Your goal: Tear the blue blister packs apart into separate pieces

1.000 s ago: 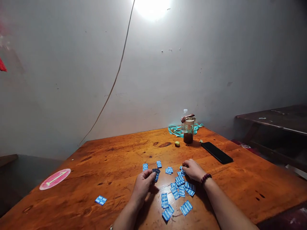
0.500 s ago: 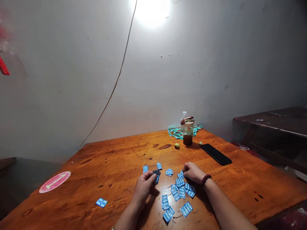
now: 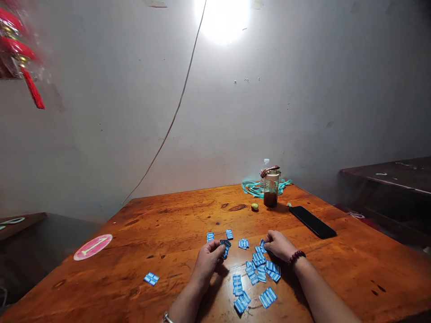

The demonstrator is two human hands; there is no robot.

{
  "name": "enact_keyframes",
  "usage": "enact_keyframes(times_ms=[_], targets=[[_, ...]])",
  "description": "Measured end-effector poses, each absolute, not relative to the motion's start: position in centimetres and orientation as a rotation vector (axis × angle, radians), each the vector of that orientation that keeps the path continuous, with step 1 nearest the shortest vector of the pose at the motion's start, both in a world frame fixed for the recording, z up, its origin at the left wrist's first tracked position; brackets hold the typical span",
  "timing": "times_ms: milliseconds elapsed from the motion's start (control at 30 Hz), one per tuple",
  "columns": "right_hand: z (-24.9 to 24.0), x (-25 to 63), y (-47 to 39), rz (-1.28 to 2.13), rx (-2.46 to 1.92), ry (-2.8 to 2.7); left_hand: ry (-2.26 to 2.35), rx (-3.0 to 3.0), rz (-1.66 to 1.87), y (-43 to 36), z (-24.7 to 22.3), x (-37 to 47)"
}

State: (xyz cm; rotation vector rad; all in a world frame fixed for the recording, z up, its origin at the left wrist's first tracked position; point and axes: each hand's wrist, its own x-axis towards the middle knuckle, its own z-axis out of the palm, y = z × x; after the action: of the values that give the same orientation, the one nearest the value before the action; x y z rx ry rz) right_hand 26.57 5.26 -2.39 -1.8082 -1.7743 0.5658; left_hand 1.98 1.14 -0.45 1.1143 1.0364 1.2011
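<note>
My left hand [image 3: 209, 262] pinches a few small blue-and-white striped cards [image 3: 225, 249] between thumb and fingers, just above the table. My right hand [image 3: 279, 246], with a dark red bead bracelet on its wrist, has its fingers closed on the edge of another striped card [image 3: 262, 246] at the far side of a loose heap. That heap of overlapping striped cards [image 3: 258, 259] lies between my hands. Nearer to me are more cards [image 3: 237, 284] and a single card [image 3: 268, 297]. Past my left hand lie two small groups of cards [image 3: 229, 234].
The wooden table [image 3: 175, 224] bears a lone striped card [image 3: 151, 278] and a round pink sticker [image 3: 93, 247] at left. Farther back stand a jar of brown liquid [image 3: 270, 193], a small yellow-green object [image 3: 255, 207] and a turquoise strap [image 3: 251, 188]. A black phone [image 3: 312, 221] lies at right.
The view has swung slightly left, so everything appears shifted right. Both hands keep nearly the same places among the cards, and their grips look unchanged.
</note>
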Motion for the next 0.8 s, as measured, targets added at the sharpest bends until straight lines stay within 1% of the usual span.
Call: enact_keyframes(times_ms=[133, 233, 333, 400, 467, 533, 667, 800], targets=[[-2.2, 26.4, 5.4, 0.620, -1.720, -1.709, 1.052, 1.109, 1.205, 1.0, -0.3, 2.0], [-1.0, 25.3, 4.8, 0.723, -1.473, -1.570, 1.089, 1.078, 1.207, 1.0, -0.1, 2.0], [1.1, 22.5, 3.6, 0.980, -1.223, -1.405, 1.099, 1.022, 1.243, 1.1, -0.2, 2.1], [2.4, 19.9, 2.7, 1.188, -1.149, -1.384, 1.059, 0.983, 1.299, 1.2, -0.3, 2.0], [3.4, 17.1, 1.9, 1.313, -1.081, -1.410, 1.010, 0.955, 1.352, 1.1, -0.2, 1.9], [3.7, 14.7, 1.4, 1.310, -1.013, -1.437, 0.980, 0.921, 1.385, 1.0, 0.1, 1.7], [2.4, 12.1, 1.2, 1.088, -1.004, -1.385, 0.958, 0.837, 1.391, 0.9, 0.6, 1.6], [0.6, 12.2, 1.5, 1.119, -0.984, -1.261, 0.945, 0.803, 1.395, 1.1, 0.2, 1.6]])
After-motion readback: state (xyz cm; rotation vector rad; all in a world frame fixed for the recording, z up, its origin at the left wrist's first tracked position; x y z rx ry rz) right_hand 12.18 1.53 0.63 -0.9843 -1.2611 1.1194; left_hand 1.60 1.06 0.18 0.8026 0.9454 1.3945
